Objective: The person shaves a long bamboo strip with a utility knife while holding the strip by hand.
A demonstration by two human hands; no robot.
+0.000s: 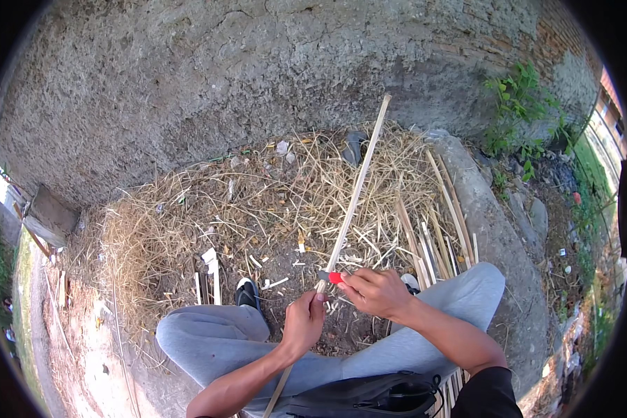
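Observation:
A long, pale strip of split bamboo or wood (359, 184) slants from the wall's foot down toward my lap. My left hand (304, 324) is closed round its lower part, thumb pointing up along it. My right hand (376, 291) grips a small red-handled tool (335, 277), whose dark front end lies against the strip just above my left thumb. The tool's edge is too small to make out. Below the left hand, the strip's lower end runs over my grey-trousered leg. Short pale offcuts (277, 283) are scattered on the soil beneath my hands.
A rough grey wall (258, 83) rises ahead, with dry straw (167, 230) along its foot. More long strips (450, 198) lie by my right knee, beside a stone ledge (491, 230). A black bag (369, 396) rests on my lap. A green plant (515, 104) grows at far right.

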